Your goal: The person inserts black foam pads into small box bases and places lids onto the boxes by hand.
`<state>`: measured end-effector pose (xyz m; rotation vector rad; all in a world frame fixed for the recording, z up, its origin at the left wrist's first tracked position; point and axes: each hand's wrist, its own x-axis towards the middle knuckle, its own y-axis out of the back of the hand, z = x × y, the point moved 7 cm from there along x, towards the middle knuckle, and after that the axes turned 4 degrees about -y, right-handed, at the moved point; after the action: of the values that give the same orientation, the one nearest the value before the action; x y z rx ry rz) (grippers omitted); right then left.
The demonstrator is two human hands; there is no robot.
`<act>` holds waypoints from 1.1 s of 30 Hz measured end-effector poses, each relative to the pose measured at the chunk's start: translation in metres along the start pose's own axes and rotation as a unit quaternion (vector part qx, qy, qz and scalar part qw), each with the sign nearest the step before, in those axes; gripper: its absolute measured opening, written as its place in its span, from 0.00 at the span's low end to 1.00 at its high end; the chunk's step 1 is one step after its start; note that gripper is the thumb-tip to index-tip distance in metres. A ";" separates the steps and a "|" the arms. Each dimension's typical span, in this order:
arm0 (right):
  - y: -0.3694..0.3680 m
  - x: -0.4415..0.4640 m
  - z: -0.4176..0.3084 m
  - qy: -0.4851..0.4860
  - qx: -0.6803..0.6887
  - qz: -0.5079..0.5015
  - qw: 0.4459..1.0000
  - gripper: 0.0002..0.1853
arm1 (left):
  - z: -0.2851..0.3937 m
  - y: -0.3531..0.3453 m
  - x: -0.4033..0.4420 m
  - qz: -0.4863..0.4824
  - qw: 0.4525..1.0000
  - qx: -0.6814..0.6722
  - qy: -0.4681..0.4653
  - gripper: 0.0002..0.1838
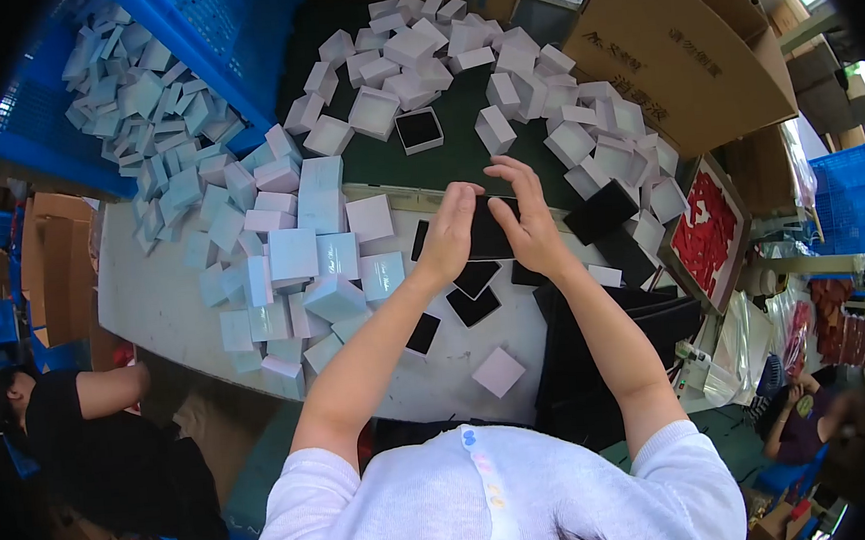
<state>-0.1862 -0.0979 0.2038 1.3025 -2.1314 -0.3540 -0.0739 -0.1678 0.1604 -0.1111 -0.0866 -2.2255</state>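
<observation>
My left hand (450, 237) and my right hand (529, 221) are close together over the middle of the table, palms partly facing each other. The fingers of both hands are stretched out, with the right thumb apart from its fingers. Between and beneath them lies a dark black piece (488, 238), partly covered by the hands. Several thin black square pads (474, 307) lie nearer my body, below the hands. Beyond them stands a small white open box (420, 130) with a black inside. Whether either hand touches the black piece is hard to make out.
White boxes (294, 255) are piled on the left of the table, and open white box parts (408, 56) lie at the back. A blue crate (226, 44), a brown carton (678, 47) and a tray of red pieces (707, 226) surround them. Two people sit at either side.
</observation>
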 end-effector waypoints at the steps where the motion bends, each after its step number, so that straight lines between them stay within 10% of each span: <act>1: -0.002 -0.001 0.010 -0.040 0.040 -0.018 0.998 0.16 | -0.003 -0.006 -0.003 -0.025 0.999 0.001 0.029 0.22; 7: -0.001 -0.015 0.049 -0.177 0.217 0.034 0.959 0.17 | -0.022 -0.013 -0.016 -0.101 0.983 -0.034 0.148 0.16; 12: 0.009 -0.052 0.105 -0.177 -0.105 -0.157 0.966 0.20 | -0.043 0.007 -0.019 -0.044 0.966 -0.143 0.210 0.33; 14: -0.006 -0.080 0.114 -0.194 -0.283 -0.319 0.883 0.31 | -0.032 0.004 -0.007 -0.220 0.963 0.106 0.111 0.42; 15: -0.012 -0.087 0.114 -0.187 -0.318 -0.340 0.865 0.32 | -0.038 0.001 -0.004 -0.289 0.924 0.109 0.224 0.48; 17: -0.023 -0.097 0.115 -0.163 -0.379 -0.369 0.833 0.34 | -0.032 0.002 0.052 -0.188 0.943 0.271 -0.048 0.43; 20: -0.039 -0.106 0.126 -0.098 -0.444 -0.347 0.820 0.39 | -0.045 -0.029 0.116 -0.116 0.927 0.313 -0.170 0.32; 23: -0.024 -0.090 0.109 -0.164 -0.396 -0.382 0.819 0.35 | -0.069 -0.065 0.139 -0.110 0.689 0.610 -0.376 0.23; 26: 0.004 -0.079 0.106 -0.176 -0.312 -0.255 0.898 0.40 | -0.094 -0.066 0.158 -0.244 0.715 0.617 -0.218 0.24; 27: 0.023 -0.065 0.094 -0.148 -0.266 -0.194 0.932 0.41 | -0.087 -0.050 0.156 -0.202 0.815 0.533 -0.107 0.20; 33: 0.048 -0.022 0.034 -0.027 -0.159 -0.014 0.987 0.35 | -0.043 -0.026 0.072 -0.131 0.969 0.204 0.047 0.20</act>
<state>-0.2338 -0.0588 0.1945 1.1485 -2.0007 -0.7172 -0.1400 -0.2132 0.1249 0.2446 -0.5296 -2.4209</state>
